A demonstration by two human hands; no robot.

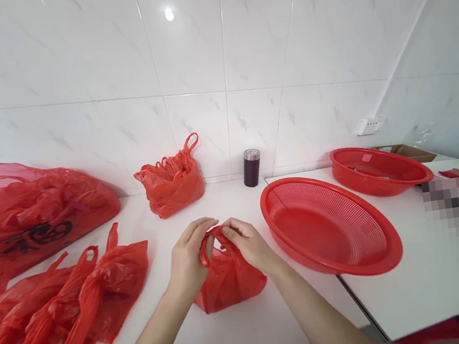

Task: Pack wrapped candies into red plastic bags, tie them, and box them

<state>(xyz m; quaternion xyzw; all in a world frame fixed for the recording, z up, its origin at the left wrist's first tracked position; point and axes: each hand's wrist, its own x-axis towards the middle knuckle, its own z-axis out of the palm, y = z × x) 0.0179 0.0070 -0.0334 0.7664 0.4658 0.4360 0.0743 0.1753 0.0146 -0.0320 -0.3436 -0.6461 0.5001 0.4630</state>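
Observation:
A red plastic bag (232, 285) sits on the white table in front of me, its body rounded out and its contents hidden. My left hand (192, 254) is closed on the bag's gathered handle, with a strip of it looped around the fingers. From the other side my right hand (248, 240) pinches the same twisted handle between thumb and fingers. The handle forms a small loop between both hands, above the bag's body.
Several red bags with twisted handles (101, 292) lie left, before a large red bag (44, 221). Behind stand another red bag (176, 188) and a dark tumbler (251, 167). To the right are a red perforated basket (327, 232), a second red basket (385, 187) and a cardboard box (410, 152).

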